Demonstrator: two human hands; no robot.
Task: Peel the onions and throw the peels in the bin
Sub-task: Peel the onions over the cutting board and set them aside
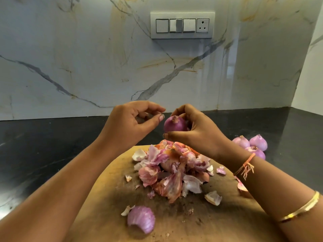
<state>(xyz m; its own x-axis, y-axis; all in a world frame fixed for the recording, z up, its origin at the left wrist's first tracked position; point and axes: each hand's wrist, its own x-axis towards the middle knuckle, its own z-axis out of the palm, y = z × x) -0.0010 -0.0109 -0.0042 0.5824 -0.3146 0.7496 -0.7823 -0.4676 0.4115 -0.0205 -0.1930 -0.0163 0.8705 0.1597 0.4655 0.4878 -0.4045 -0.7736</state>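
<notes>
Wooden chopping board (pixel 218 224) sits beneath the left hand (pixel 129 123) and right hand (pixel 197 131), black countertop (pixel 43 145) around it, switch panel (pixel 182 25) on the marble wall (pixel 70 67) beyond them.

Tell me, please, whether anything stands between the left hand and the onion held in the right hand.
Nothing visible does. The left hand is just beside the onion, which the right hand grips above the pile of peels; only a bare gap lies between the two.
</notes>
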